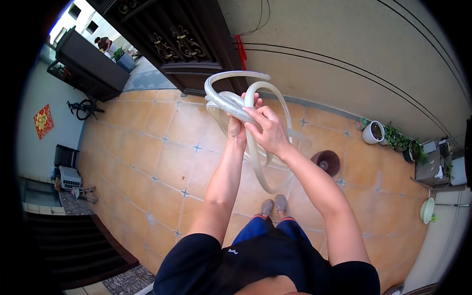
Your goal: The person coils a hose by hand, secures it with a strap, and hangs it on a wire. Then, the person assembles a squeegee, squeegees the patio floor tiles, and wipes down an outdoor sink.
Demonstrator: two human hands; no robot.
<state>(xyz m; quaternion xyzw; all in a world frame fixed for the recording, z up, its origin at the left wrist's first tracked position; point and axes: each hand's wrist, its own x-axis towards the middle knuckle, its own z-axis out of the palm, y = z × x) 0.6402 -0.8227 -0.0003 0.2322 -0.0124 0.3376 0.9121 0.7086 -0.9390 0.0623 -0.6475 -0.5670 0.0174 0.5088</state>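
A clear, braided plastic hose point(231, 105) hangs in loose coils in front of me, above the tiled floor. My left hand point(237, 127) is wrapped round the bundled loops from below. With its fingers closed on the same coils, my right hand point(269, 129) grips from the right side, close beside the left. One free end of the hose curves up and to the right over my hands. Other loops droop below toward my feet. Parts of the left fingers are hidden behind the hose.
A brown pot point(326, 163) stands on the floor right of my arms. A white planter point(373, 132) and potted plants point(393, 136) line the right wall. Dark double doors point(182, 44) stand open at the back. A small bicycle point(85, 109) leans left; a person point(104, 44) is outside.
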